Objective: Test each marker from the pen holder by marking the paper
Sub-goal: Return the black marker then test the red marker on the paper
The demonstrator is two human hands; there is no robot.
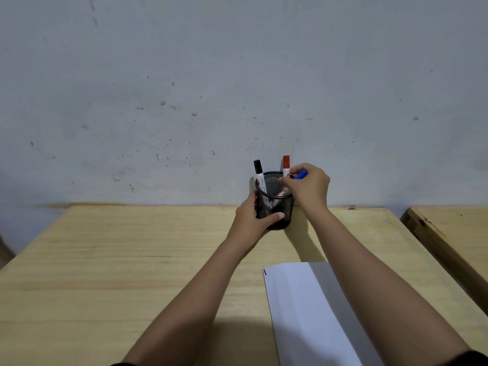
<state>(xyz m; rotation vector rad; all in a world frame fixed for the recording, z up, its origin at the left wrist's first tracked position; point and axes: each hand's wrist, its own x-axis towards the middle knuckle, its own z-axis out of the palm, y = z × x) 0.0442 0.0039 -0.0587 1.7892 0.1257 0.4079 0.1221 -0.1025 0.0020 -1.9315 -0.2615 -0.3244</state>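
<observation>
A black mesh pen holder stands at the far edge of the wooden table, close to the wall. My left hand wraps around its left side. A black-capped marker and a red-capped marker stand upright in it. My right hand is over the holder's right rim, closed on a blue-capped marker whose cap pokes out above my fingers. A white sheet of paper lies near me, partly under my right forearm, with a short dark mark at its top left corner.
A grey scuffed wall rises directly behind the holder. A second wooden table stands to the right across a narrow gap.
</observation>
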